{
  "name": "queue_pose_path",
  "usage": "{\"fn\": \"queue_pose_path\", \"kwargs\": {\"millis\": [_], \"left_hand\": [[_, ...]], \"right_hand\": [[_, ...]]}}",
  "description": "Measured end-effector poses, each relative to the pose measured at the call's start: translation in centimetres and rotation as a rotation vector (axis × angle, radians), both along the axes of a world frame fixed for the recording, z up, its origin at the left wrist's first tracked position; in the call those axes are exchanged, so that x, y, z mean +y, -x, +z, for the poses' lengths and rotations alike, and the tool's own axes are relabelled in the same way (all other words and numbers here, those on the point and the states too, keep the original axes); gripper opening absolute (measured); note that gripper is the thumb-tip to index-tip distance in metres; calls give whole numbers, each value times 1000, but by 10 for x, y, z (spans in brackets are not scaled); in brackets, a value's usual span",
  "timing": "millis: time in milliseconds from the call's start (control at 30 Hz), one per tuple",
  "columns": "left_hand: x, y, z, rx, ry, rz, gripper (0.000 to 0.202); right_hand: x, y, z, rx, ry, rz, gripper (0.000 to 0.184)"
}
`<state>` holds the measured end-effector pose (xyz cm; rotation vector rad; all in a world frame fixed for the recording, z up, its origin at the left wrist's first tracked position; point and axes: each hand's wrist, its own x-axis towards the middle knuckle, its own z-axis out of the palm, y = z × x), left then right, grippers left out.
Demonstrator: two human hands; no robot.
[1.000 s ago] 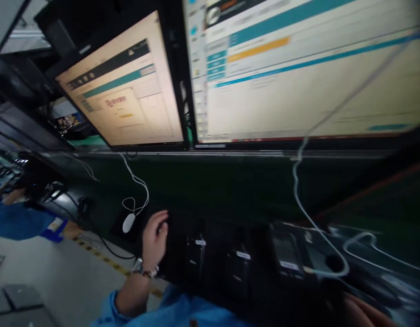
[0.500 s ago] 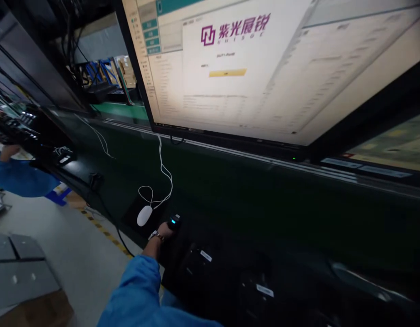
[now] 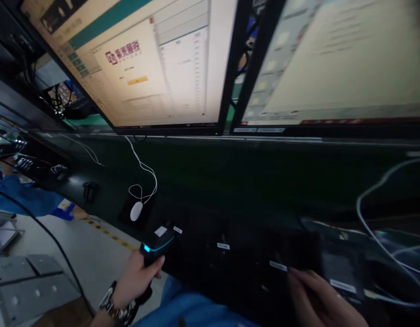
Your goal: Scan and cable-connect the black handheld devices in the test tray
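My left hand (image 3: 139, 272), with a watch on its wrist, is wrapped round the handle of a black barcode scanner (image 3: 158, 245). A blue light strip glows along the scanner, and its head points toward a small white label (image 3: 177, 230) on the dark bench. At lower right, my right hand (image 3: 321, 297) has its fingers drawn together beside another white label (image 3: 278, 266). Darkness and blur hide what those fingers hold, if anything. Between my hands, a further white label (image 3: 223, 246) marks a dark item whose outline is hard to make out.
A white mouse (image 3: 136, 211) with its cable rests on a dark pad left of the scanner. Two monitors (image 3: 182, 100) stand behind the bench. White cables (image 3: 367, 222) loop at right. A blue-sleeved person (image 3: 26, 195) is at far left. A black cable (image 3: 56, 240) hangs over the floor.
My left hand has brought the barcode scanner closer to me, and its blue strip now faces me. My right hand has come into view at lower right. My view has swung to the right.
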<state>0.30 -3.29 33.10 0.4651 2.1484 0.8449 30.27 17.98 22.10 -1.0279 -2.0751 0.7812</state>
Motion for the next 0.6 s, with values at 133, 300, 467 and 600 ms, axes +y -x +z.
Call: {"fn": "queue_pose_path", "kwargs": {"millis": [133, 300, 467, 600], "left_hand": [[1, -28, 8, 7, 9, 57, 43], [-2, -41, 12, -66, -37, 81, 45], [3, -40, 17, -23, -20, 22, 41], [2, -36, 20, 31, 56, -39, 40]], "right_hand": [[2, 18, 18, 178, -91, 28, 10], [-1, 24, 29, 231, -48, 138, 12], [-4, 27, 28, 236, -43, 128, 11], [-5, 32, 22, 257, -80, 93, 10]]}}
